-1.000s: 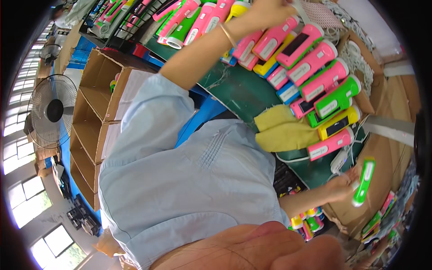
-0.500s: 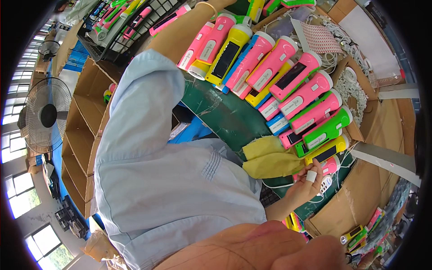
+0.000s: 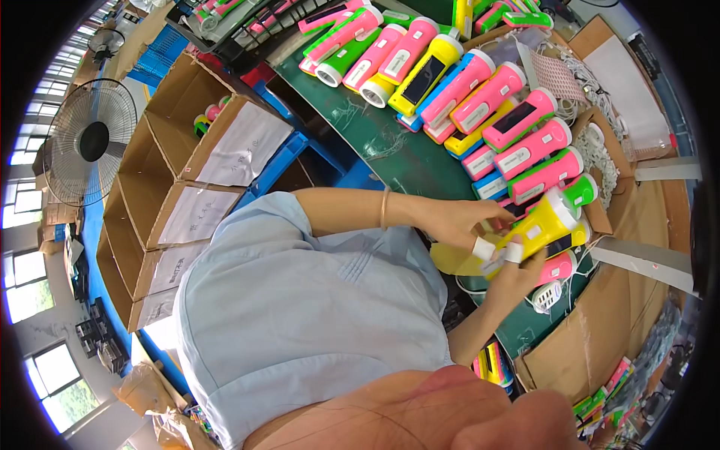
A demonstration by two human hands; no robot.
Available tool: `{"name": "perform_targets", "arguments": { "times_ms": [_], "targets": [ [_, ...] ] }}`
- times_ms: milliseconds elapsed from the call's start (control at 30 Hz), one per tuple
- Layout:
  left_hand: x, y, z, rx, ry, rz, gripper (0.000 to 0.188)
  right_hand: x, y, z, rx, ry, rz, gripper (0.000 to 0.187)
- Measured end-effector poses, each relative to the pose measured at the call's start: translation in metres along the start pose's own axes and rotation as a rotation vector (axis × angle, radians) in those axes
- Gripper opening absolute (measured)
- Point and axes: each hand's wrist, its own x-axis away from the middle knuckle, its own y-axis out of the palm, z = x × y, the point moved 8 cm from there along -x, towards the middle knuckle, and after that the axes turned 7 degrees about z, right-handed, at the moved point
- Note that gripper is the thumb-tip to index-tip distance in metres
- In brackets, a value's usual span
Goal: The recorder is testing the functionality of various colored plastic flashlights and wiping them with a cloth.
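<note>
Yellow flashlight (image 3: 546, 223) sits between both hands, just above the green bench (image 3: 390, 150) edge, white head end pointing up-right. Left hand (image 3: 457, 223) comes in from the left w/ fingers curled over the flashlight's lower body, thumb near its dark panel. Right hand (image 3: 514, 274) grips from below; fingers (image 3: 513, 253) closed on the body, two fingertips wrapped in white tape. Both hands clamped on it, not apart. Just beside & under it: a pink flashlight (image 3: 559, 266), a white plug (image 3: 547, 294) w/ cord. Further up the bench, a row of pink, green & yellow flashlights (image 3: 480, 90) lies side by side. Cardboard boxes (image 3: 187, 157) & a floor fan (image 3: 90, 141) stand off to the left.
</note>
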Motion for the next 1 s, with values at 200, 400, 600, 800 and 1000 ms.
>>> {"name": "perform_targets", "arguments": {
  "times_ms": [200, 400, 600, 800, 1000],
  "targets": [
    [-0.009, -0.008, -0.016, 0.348, -0.192, 0.345, 0.038, 0.038, 0.023, 0.026, -0.144, -0.062, -0.287, 0.044],
    [-0.042, -0.002, -0.006, 0.811, -0.388, 0.184, 0.030, 0.028, -0.022, 0.059, -0.123, 0.110, -0.022, 0.030],
    [-0.058, 0.010, 0.005, 0.919, -0.451, 0.156, 0.033, 0.040, -0.019, 0.060, -0.107, 0.058, -0.028, 0.026],
    [-0.063, 0.005, -0.018, 0.813, -0.553, 0.240, 0.032, 0.041, -0.011, 0.053, -0.117, 0.138, -0.116, 0.021],
    [-0.094, -0.034, 0.047, 0.050, -0.101, 0.152, 0.037, 0.015, -0.039, 0.043, -0.346, 0.208, 0.016, 0.026]
  ]
}}
